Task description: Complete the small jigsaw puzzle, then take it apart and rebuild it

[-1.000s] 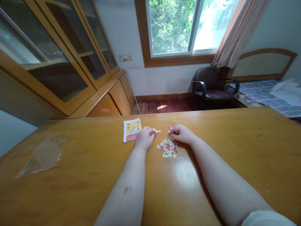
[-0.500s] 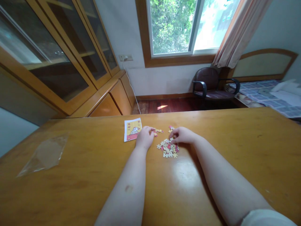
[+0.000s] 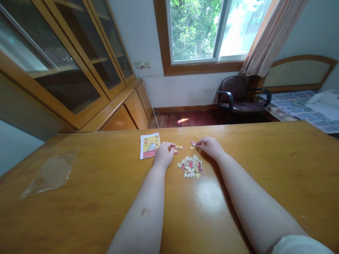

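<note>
My left hand (image 3: 163,154) rests on the desk, its fingers curled against a small group of puzzle pieces (image 3: 180,147); the fingertips seem to pinch one at the group's left end. Across from it, my right hand (image 3: 209,146) has thumb and forefinger together at a few pink and yellow puzzle pieces (image 3: 192,144), which they partly cover. Nearer to me lies a loose pile of puzzle pieces (image 3: 190,166), mostly pale backs with some pink and yellow faces. A picture card (image 3: 149,145) with a white cartoon figure lies flat, its right edge partly behind my left hand.
A clear plastic bag (image 3: 51,173) lies flat on the left of the wooden desk (image 3: 87,218). Beyond the desk's far edge stand a dark armchair (image 3: 235,93) and a bed (image 3: 293,102). A glass-door cabinet (image 3: 76,63) rises at the left.
My right hand has moved from the loose pile up and away from me to the small pieces behind it. My left hand stays in place.
</note>
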Demonstrator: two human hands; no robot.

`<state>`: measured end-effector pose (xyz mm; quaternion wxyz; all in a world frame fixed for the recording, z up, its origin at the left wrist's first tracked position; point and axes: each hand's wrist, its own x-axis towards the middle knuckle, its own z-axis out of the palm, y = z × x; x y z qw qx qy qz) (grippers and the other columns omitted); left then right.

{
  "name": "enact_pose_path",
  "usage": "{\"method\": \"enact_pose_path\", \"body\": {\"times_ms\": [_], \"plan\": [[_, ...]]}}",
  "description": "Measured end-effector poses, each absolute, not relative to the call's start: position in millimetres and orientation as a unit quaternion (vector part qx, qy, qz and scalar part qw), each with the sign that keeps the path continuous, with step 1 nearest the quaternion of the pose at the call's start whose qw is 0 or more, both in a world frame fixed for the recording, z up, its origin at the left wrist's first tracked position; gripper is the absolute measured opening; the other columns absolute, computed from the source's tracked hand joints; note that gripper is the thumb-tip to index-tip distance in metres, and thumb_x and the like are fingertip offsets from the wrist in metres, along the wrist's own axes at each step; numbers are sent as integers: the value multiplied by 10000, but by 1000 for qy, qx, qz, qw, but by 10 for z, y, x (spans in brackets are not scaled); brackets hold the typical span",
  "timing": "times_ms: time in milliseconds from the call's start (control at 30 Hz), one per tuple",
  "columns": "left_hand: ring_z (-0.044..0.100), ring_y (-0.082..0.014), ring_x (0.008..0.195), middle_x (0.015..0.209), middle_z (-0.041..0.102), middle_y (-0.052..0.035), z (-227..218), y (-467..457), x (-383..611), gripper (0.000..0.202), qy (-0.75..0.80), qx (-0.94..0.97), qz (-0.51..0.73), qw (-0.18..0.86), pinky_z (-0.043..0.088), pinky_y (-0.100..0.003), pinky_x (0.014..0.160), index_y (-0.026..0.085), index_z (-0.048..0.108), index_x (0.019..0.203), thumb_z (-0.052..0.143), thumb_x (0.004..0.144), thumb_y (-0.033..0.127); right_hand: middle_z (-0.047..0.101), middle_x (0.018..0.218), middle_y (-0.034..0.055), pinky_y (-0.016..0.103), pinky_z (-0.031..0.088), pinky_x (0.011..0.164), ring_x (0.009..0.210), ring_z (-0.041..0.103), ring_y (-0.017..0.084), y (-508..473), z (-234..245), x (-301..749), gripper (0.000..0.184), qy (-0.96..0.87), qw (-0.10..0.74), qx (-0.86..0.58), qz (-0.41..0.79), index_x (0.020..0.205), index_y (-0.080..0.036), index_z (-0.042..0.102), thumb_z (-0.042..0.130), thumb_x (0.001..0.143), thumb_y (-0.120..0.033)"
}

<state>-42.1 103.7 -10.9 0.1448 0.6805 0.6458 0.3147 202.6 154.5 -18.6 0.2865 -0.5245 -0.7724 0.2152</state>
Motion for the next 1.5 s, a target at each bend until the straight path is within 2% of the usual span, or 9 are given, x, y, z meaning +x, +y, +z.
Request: {"method": "enact_pose_path", "body": {"times_ms": [233, 500, 700, 800, 867, 1033, 1300, 1400, 1500], "plan": [[619, -196, 949, 961, 678, -46, -120, 1032, -408, 202, 644, 675, 328, 148, 496, -324, 863, 202, 700, 879, 514, 812, 160, 690, 883, 21, 269, 489, 794, 810, 643, 160, 1539, -214, 2038, 109, -814, 237, -498, 184, 844, -257, 770, 680, 784, -241], [620, -201, 947, 961, 682, -51, -116, 1030, -411, 192, 644, 672, 333, 150, 492, -335, 858, 194, 701, 878, 521, 817, 166, 684, 1035, 74, 342, 460, 948, 996, 616, 217, 1555, -181, 2069, 243, -816, 268, -484, 165, 1017, -207, 727, 632, 801, -265], [617, -206, 952, 974, 681, -56, -105, 1027, -403, 201, 646, 676, 321, 151, 490, -338, 862, 189, 702, 893, 520, 815, 158, 449, 1452, 72, 475, 270, 1119, 1360, 360, 274, 1477, -188, 1895, 480, -857, 178, -460, 151, 1335, -259, 540, 577, 869, -373], [616, -206, 945, 974, 681, -57, -100, 1031, -393, 199, 647, 678, 316, 151, 488, -337, 866, 192, 704, 896, 523, 817, 163, 352, 1512, 45, 554, 187, 1128, 1408, 267, 293, 1398, -178, 1786, 525, -863, 113, -464, 164, 1421, -309, 420, 507, 913, -410], [616, -205, 941, 973, 681, -54, -99, 1033, -388, 202, 645, 680, 315, 149, 489, -336, 865, 196, 704, 899, 523, 816, 165, 330, 1522, 31, 568, 164, 1127, 1414, 253, 291, 1373, -165, 1756, 482, -866, 89, -464, 162, 1418, -340, 417, 458, 940, -391], [619, -204, 933, 966, 680, -51, -100, 1028, -386, 204, 640, 683, 319, 149, 492, -339, 858, 197, 703, 897, 516, 821, 172, 398, 1485, 17, 548, 209, 1116, 1392, 310, 273, 1426, -178, 1800, 364, -868, 90, -465, 149, 1295, -388, 558, 478, 942, -353], [621, -191, 924, 936, 685, -52, -77, 1031, -368, 197, 631, 685, 326, 162, 493, -321, 879, 182, 702, 871, 520, 806, 143, 537, 1378, 46, 537, 272, 1088, 1311, 426, 287, 1525, -217, 1940, 271, -829, 194, -498, 164, 1128, -327, 694, 582, 881, -313], [620, -190, 922, 935, 682, -48, -86, 1030, -371, 190, 626, 687, 329, 167, 495, -319, 868, 189, 700, 877, 528, 807, 151, 670, 1150, 83, 376, 427, 970, 1070, 595, 230, 1512, -108, 2010, 266, -824, 247, -433, 270, 1062, -248, 734, 646, 818, -311], [620, -192, 920, 944, 677, -52, -103, 1029, -379, 190, 629, 684, 329, 168, 494, -324, 863, 191, 701, 882, 524, 819, 165, 684, 819, 42, 292, 474, 715, 750, 605, 176, 1484, -18, 2053, 316, -806, 177, -426, 371, 976, -205, 762, 741, 702, -360]]}}
